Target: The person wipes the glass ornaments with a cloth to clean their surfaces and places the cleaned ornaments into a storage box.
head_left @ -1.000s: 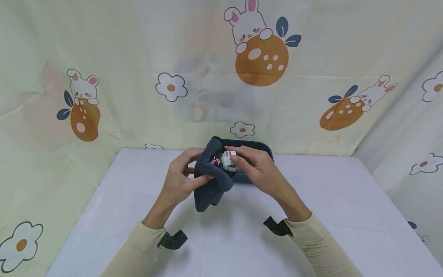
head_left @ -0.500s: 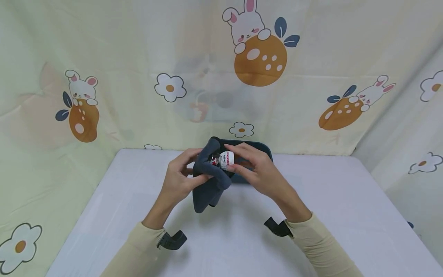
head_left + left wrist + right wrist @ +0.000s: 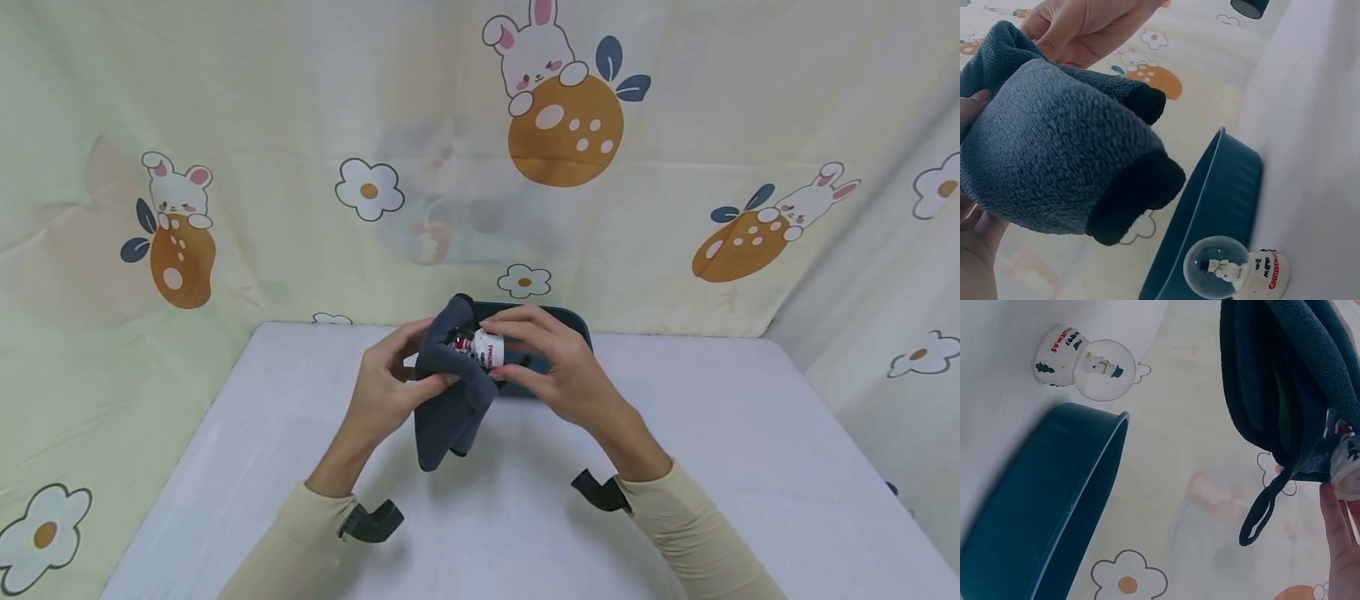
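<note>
In the head view my left hand [image 3: 384,387] grips a grey-blue towel [image 3: 447,412] with dark edging, thumb on the near side. The towel is folded around a snow globe [image 3: 490,350], whose glass part is largely covered. My right hand [image 3: 566,367] pinches the globe's white, lettered base between thumb and fingers. In the right wrist view this globe [image 3: 1349,465] shows only in part at the right edge, beside the towel [image 3: 1244,381] and its hanging loop. The left wrist view shows the towel [image 3: 1054,144] covering most of what my hands hold.
Behind my hands a dark teal basin [image 3: 576,322] stands at the table's back edge. A second snow globe [image 3: 1104,370], with a snowman inside, stands by the basin in both wrist views. The white table [image 3: 675,433] ends at a patterned curtain [image 3: 637,250].
The snow globe's base has turned in my right fingers, so its lettering faces differently. The towel has shifted slightly left and its lower corner hangs a little lower. My left hand keeps its hold.
</note>
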Motion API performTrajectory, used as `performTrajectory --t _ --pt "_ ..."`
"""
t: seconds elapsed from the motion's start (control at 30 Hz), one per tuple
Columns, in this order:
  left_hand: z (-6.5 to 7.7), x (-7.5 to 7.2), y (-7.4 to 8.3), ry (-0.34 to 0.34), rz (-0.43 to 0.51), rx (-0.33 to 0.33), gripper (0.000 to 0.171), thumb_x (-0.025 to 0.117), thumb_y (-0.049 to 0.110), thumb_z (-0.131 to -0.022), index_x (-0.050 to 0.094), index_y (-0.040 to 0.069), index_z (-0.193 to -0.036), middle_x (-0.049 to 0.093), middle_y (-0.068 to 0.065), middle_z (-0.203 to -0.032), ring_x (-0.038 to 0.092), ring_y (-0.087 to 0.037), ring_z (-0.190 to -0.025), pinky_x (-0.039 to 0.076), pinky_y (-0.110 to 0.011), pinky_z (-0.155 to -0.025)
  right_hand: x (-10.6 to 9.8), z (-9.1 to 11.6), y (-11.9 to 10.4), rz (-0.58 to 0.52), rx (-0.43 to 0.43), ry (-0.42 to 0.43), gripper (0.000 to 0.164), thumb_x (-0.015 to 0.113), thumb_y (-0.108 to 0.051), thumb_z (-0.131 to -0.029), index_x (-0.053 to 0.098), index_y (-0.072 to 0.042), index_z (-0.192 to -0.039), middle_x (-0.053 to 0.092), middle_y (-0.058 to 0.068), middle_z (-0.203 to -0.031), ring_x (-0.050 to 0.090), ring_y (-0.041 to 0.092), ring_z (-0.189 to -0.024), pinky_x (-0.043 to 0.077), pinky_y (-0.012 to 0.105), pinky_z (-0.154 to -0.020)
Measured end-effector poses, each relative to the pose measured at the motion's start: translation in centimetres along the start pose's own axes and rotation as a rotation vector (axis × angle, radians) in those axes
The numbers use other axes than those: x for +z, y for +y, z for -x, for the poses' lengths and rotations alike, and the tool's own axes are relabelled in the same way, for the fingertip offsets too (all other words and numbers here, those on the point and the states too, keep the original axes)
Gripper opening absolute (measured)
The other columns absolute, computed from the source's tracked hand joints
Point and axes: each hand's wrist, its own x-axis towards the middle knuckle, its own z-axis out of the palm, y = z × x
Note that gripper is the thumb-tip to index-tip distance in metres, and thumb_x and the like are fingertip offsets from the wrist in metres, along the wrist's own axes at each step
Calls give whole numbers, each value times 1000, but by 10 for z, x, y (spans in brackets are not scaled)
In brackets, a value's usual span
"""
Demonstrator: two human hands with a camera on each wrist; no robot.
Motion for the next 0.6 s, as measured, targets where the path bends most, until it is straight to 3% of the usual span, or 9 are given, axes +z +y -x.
performTrajectory --t 0.13,0.27,0.43,0.6 --pt "0 1 0 4 29 -23 56 76 -4 -77 56 3 -128 64 -11 -118 64 -19 -100 59 -33 -70 0 -2 1 24 -73 11 55 79 5 -71 63 -5 -123 57 9 -125 54 21 -117 50 24 -92" --pt "0 1 -2 18 51 -48 56 76 -3 -78 56 4 -129 64 -10 -118 63 -19 -99 59 -32 -71 -1 -2 1 37 -91 5 57 79 6 -72 61 -4 -126 56 10 -127 53 22 -118 49 23 -95" --pt "-1 0 -6 7 65 -40 58 75 -6 -77 55 5 -130 62 -10 -122 61 -20 -104 59 -31 -73 -1 -2 -6 34 -48 11 59 78 4 -73 59 -3 -129 56 9 -126 55 20 -116 52 29 -92" --pt "-1 -1 -12 -7 54 -5 60 75 -9 -75 55 6 -130 62 -10 -121 61 -19 -105 58 -30 -71 -2 -7 -24 -36 18 21 57 76 7 -75 57 3 -128 58 13 -122 59 19 -111 56 34 -85"
